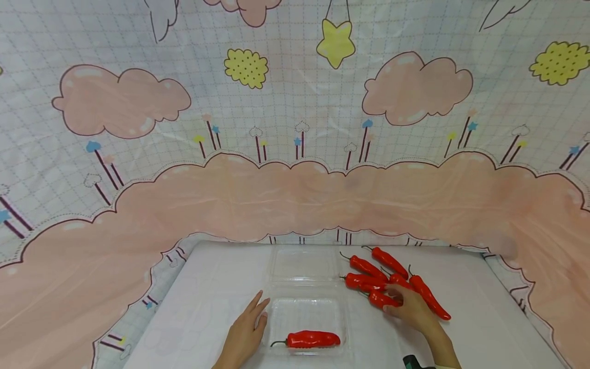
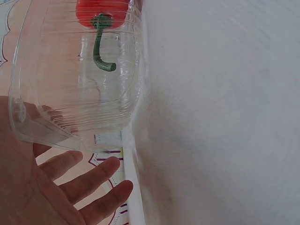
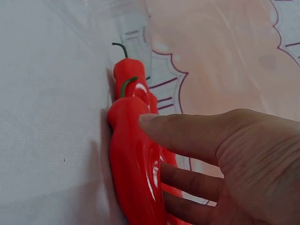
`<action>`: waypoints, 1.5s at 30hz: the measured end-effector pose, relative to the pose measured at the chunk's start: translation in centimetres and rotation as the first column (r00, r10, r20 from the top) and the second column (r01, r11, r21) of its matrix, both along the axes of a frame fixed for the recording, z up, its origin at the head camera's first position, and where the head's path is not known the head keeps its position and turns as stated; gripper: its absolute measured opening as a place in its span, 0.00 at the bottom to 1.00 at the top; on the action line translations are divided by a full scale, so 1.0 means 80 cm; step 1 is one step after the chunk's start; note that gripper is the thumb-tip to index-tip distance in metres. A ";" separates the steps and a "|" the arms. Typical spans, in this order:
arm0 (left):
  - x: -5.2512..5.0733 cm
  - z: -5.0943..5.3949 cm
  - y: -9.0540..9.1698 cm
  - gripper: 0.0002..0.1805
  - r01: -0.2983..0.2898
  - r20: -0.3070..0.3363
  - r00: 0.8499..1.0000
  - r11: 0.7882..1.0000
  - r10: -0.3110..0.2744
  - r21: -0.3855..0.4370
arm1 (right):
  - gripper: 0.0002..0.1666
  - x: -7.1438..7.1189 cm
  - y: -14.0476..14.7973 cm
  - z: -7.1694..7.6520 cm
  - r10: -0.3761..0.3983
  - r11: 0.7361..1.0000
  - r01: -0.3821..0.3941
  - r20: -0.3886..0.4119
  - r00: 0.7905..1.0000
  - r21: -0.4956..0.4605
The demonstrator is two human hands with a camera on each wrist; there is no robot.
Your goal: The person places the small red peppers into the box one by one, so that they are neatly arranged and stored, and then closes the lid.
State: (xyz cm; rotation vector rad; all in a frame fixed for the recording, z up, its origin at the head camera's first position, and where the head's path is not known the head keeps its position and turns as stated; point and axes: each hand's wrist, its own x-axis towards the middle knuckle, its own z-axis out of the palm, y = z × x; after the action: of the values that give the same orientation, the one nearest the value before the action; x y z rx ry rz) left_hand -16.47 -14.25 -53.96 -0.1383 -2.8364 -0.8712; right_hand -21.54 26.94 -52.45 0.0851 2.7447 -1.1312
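A clear plastic clamshell box [image 1: 304, 312] lies unfolded on the white table, its lid [image 1: 304, 264] toward the back. One red pepper [image 1: 313, 339] with a green stem lies in its near part. My left hand [image 1: 244, 330] is at the box's left side, fingers spread; the left wrist view shows them straight and holding nothing. On the right, my right hand [image 1: 412, 307] is at the nearest pepper [image 3: 131, 154] of a group. Its thumb [image 3: 173, 133] lies against that pepper and its fingers curl round the other side, fingertips hidden.
Several more red peppers [image 1: 389, 260] lie close together at the back right, one long pepper [image 1: 428, 297] at the group's right edge. A dark object [image 1: 412, 362] shows beside the right wrist. A patterned cloth [image 1: 295, 200] hangs behind the white table [image 1: 207, 287].
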 end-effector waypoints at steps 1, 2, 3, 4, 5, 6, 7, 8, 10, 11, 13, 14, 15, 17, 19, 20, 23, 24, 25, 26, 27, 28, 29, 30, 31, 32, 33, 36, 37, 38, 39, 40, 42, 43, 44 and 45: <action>0.000 0.000 0.000 0.19 -0.001 0.001 1.000 1.000 0.001 0.002 | 0.34 0.000 0.000 0.000 0.001 1.000 -0.001 0.001 1.000 0.007; 0.000 0.000 0.000 0.19 -0.001 0.003 1.000 1.000 0.001 0.002 | 0.33 0.000 -0.001 -0.001 0.001 1.000 -0.001 0.002 1.000 0.015; 0.000 0.000 0.000 0.19 -0.001 0.005 1.000 1.000 0.001 0.004 | 0.33 0.000 -0.001 -0.002 -0.002 1.000 0.002 0.003 1.000 0.022; 0.001 0.000 0.001 0.20 -0.001 0.005 1.000 1.000 0.001 0.006 | 0.33 0.000 -0.001 -0.003 0.002 1.000 -0.002 0.002 1.000 0.030; 0.001 0.000 0.001 0.19 0.000 0.006 1.000 1.000 0.000 0.005 | 0.33 0.000 -0.002 -0.004 0.000 1.000 0.000 0.004 1.000 0.031; 0.001 0.000 0.001 0.20 0.001 0.007 1.000 1.000 -0.001 0.005 | 0.33 0.000 -0.002 -0.004 -0.001 0.999 0.001 0.006 1.000 0.033; 0.000 0.000 0.001 0.20 0.002 0.007 1.000 1.000 -0.002 0.006 | 0.33 0.000 -0.002 -0.004 -0.004 0.999 0.003 0.007 1.000 0.033; 0.000 0.000 0.001 0.20 0.001 0.008 1.000 1.000 -0.001 0.006 | 0.33 0.000 -0.003 -0.005 -0.002 0.999 0.001 0.008 1.000 0.037; 0.000 0.001 0.001 0.20 0.001 0.009 1.000 1.000 -0.001 0.007 | 0.34 -0.001 -0.003 -0.006 0.002 0.999 -0.002 0.007 1.000 0.045; 0.000 0.000 0.001 0.20 0.001 0.009 1.000 1.000 -0.001 0.006 | 0.34 -0.001 -0.003 -0.006 0.000 0.999 0.000 0.007 1.000 0.051; 0.000 0.000 0.001 0.20 0.001 0.007 1.000 1.000 -0.001 0.006 | 0.34 -0.001 -0.003 -0.007 0.000 0.998 0.000 0.004 1.000 0.061; 0.000 0.000 0.001 0.20 0.001 0.008 1.000 1.000 -0.001 0.006 | 0.34 -0.001 -0.004 -0.007 0.001 0.998 -0.001 0.003 1.000 0.066; 0.000 0.000 0.001 0.20 0.002 0.007 1.000 1.000 -0.002 0.006 | 0.34 -0.002 -0.004 -0.008 -0.001 0.998 0.001 0.002 1.000 0.069; 0.000 0.000 0.001 0.20 0.001 0.005 1.000 1.000 -0.001 0.005 | 0.34 -0.002 -0.004 -0.008 -0.001 0.997 0.001 0.001 1.000 0.074; -0.001 0.000 0.001 0.20 -0.001 0.004 1.000 1.000 0.001 0.005 | 0.35 -0.002 -0.003 -0.009 0.001 0.997 -0.001 0.000 1.000 0.077; -0.001 0.000 0.001 0.20 -0.001 0.004 1.000 1.000 0.001 0.005 | 0.35 -0.002 -0.003 -0.009 0.002 0.997 -0.002 0.000 1.000 0.080; -0.001 0.000 0.001 0.19 -0.003 0.005 1.000 1.000 0.003 0.005 | 0.34 -0.002 -0.002 -0.010 0.004 0.996 -0.003 -0.001 1.000 0.085; -0.001 0.000 0.002 0.19 -0.003 0.007 1.000 1.000 0.003 0.005 | 0.34 -0.002 -0.002 -0.011 0.002 0.996 -0.002 -0.001 1.000 0.086; -0.001 0.000 0.002 0.19 -0.003 0.007 1.000 1.000 0.003 0.004 | 0.34 -0.002 -0.002 -0.011 0.001 0.996 -0.001 0.000 1.000 0.087; -0.001 0.000 0.002 0.19 -0.003 0.008 1.000 1.000 0.003 0.003 | 0.34 -0.002 -0.002 -0.011 0.000 0.996 0.000 0.002 1.000 0.085; -0.001 0.000 0.002 0.19 -0.003 0.008 1.000 1.000 0.002 0.005 | 0.34 -0.001 -0.001 -0.010 0.000 0.997 0.000 0.003 1.000 0.083; -0.001 0.001 0.002 0.19 -0.002 0.008 1.000 1.000 0.002 0.006 | 0.34 -0.001 -0.001 -0.009 -0.001 0.997 0.001 0.005 1.000 0.080; -0.001 0.001 0.002 0.19 0.000 0.006 1.000 1.000 0.000 0.007 | 0.35 -0.001 -0.001 -0.008 -0.001 0.997 0.001 0.005 1.000 0.078; -0.001 0.001 0.002 0.19 0.001 0.004 1.000 1.000 -0.001 0.009 | 0.35 -0.001 -0.001 -0.007 -0.003 0.997 0.003 0.005 1.000 0.079; -0.001 0.001 0.002 0.19 0.002 0.002 1.000 1.000 -0.002 0.010 | 0.35 -0.001 -0.001 -0.005 -0.003 0.997 0.003 0.003 1.000 0.077; -0.001 0.001 0.001 0.19 0.003 0.000 1.000 1.000 -0.003 0.012 | 0.35 -0.001 -0.001 -0.004 -0.003 0.997 0.003 0.002 1.000 0.076; -0.001 0.001 0.001 0.19 0.003 -0.002 1.000 1.000 -0.003 0.013 | 0.36 -0.001 -0.001 -0.003 -0.003 0.997 0.003 -0.001 1.000 0.075; -0.001 0.000 0.001 0.19 0.003 -0.005 1.000 1.000 -0.003 0.013 | 0.36 0.000 -0.002 0.001 -0.011 0.997 0.012 -0.009 1.000 0.071; -0.001 0.000 0.001 0.19 0.003 -0.004 1.000 1.000 -0.003 0.012 | 0.36 0.001 -0.002 0.003 -0.014 0.997 0.014 -0.013 1.000 0.070; -0.001 0.000 0.001 0.19 0.002 -0.004 1.000 1.000 -0.002 0.012 | 0.36 0.001 -0.002 0.004 -0.012 0.997 0.014 -0.020 1.000 0.072; -0.001 0.000 0.001 0.19 0.001 -0.003 1.000 1.000 -0.001 0.011 | 0.36 0.002 -0.003 0.006 -0.012 0.997 0.014 -0.029 1.000 0.073; -0.001 0.000 0.001 0.19 0.001 -0.003 1.000 1.000 -0.001 0.011 | 0.36 0.002 -0.003 0.008 -0.010 0.997 0.013 -0.040 0.999 0.078; -0.001 -0.001 0.001 0.19 0.000 0.000 1.000 1.000 0.000 0.009 | 0.35 0.004 -0.005 0.013 0.000 0.996 0.006 -0.070 0.998 0.087; -0.001 -0.001 0.001 0.19 0.000 0.001 1.000 1.000 0.000 0.009 | 0.34 0.005 -0.006 0.015 0.008 0.995 0.000 -0.088 0.996 0.095; -0.002 -0.001 0.001 0.19 0.000 0.001 1.000 1.000 0.000 0.009 | 0.33 0.006 -0.006 0.017 0.020 0.995 -0.009 -0.109 0.994 0.099; -0.002 -0.001 0.001 0.19 0.001 0.000 1.000 1.000 -0.001 0.007 | 0.32 0.007 -0.006 0.019 0.026 0.995 -0.014 -0.125 0.992 0.100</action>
State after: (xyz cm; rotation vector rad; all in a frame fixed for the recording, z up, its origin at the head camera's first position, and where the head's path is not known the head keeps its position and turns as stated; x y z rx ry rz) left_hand -16.60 -14.15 -54.01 -0.1381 -2.8333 -0.8816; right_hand -21.02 26.43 -50.91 -0.0016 2.9060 -1.0287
